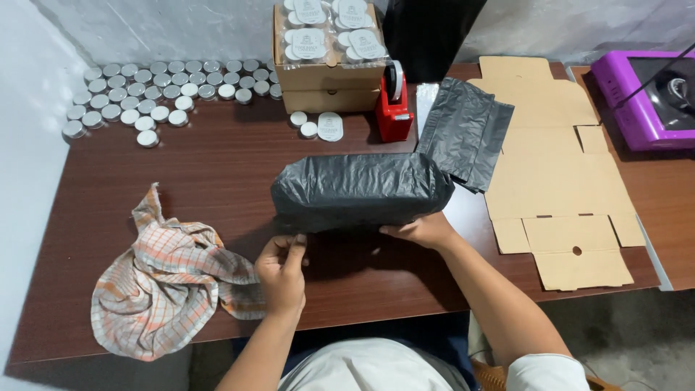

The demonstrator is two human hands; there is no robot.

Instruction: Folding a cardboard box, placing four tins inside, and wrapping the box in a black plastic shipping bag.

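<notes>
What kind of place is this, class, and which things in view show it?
Probably a small packing workspace: rows of round silver tins, a red tape dispenser, flat cardboard boxes, and a black-bagged parcel on the brown table.

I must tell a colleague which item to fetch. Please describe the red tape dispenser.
On the brown table, look at the stacked cardboard boxes along the far edge. The red tape dispenser stands against their right side, the only red thing there.

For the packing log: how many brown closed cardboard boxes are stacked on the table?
2: a top box carrying wrapped round packs, and a lower box directly under it, at the table's far edge left of the red tape dispenser. Others may be hidden behind.
</notes>
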